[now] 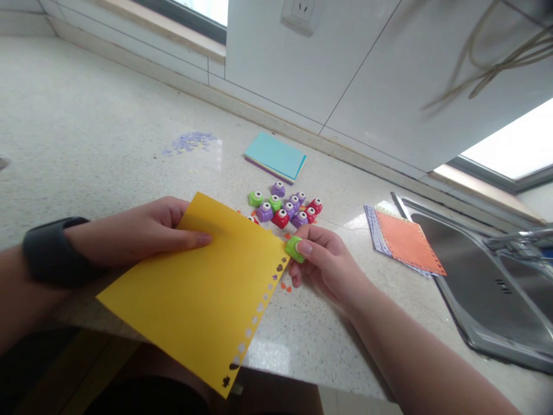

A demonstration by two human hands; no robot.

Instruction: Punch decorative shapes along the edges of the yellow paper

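A yellow sheet of paper (pixel 199 288) is pinched between the thumb and fingers of my left hand (pixel 168 230), tilted over the counter's front edge. Small shaped holes run along its right edge. My right hand (pixel 324 259) grips a green craft punch (pixel 294 249) at the upper end of that row, against the sheet's right corner. Just beyond the paper, several punches in purple, green and red (pixel 280 218) lie in a cluster. Orange paper cutouts (pixel 286 287) lie beside the sheet's punched edge, and a few more are among the punches.
Behind the punches lies a stack of coloured paper (pixel 276 154), blue on top. Lilac paper bits (pixel 190 142) are scattered at the back left. Punched orange and lilac sheets (pixel 406 241) rest by the steel sink (pixel 458 276) at the right. A wall socket (pixel 301 11) is above.
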